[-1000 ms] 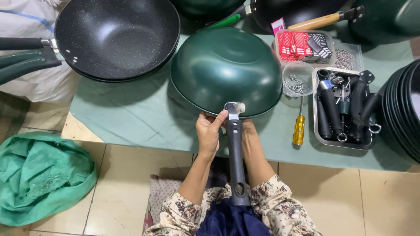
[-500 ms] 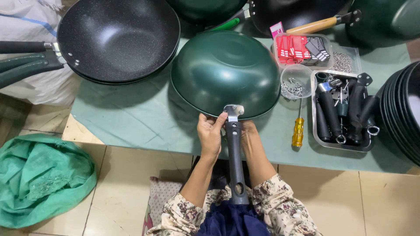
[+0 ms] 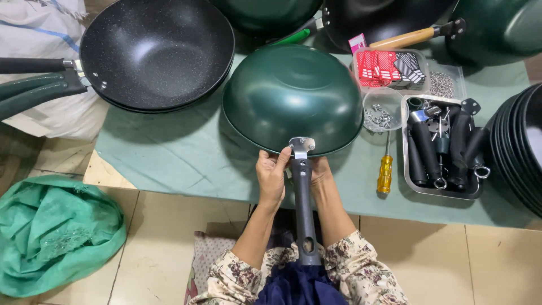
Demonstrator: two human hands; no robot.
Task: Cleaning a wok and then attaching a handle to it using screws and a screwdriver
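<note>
Gripping from both sides, the two hands close around the top of a dark handle (image 3: 304,212) where its metal bracket meets the rim of an upturned green wok (image 3: 292,97). The left hand (image 3: 271,179) wraps the left side of the handle just below the bracket, fingers curled and thumb pointing up toward the wok's rim. The right hand (image 3: 320,172) sits on the other side, mostly hidden behind the handle, pressed close to the same joint; how its fingers close cannot be made out, though it plainly clasps the handle. Both forearms rise from floral sleeves and converge on the handle, wrists nearly straight, elbows tucked near the body.

The green wok lies dome-up on a pale green cloth covering the worktop (image 3: 169,158), its handle running straight back toward the person's lap.

Left of the green wok, a black speckled pan (image 3: 155,51) sits open side up, its own handle stretching off to the left. Right of the wok, a small clear cup of screws (image 3: 381,110) stands just beside its rim, with a yellow-handled screwdriver (image 3: 385,169) lying below that cup. Further right of the wok, a metal tray (image 3: 446,192) holds several loose black handles. Beyond the tray, a stack of dark pans (image 3: 516,147) rests at the edge. Down on the tiled floor, well left of the wok, lies a crumpled green sack (image 3: 56,237).
</note>
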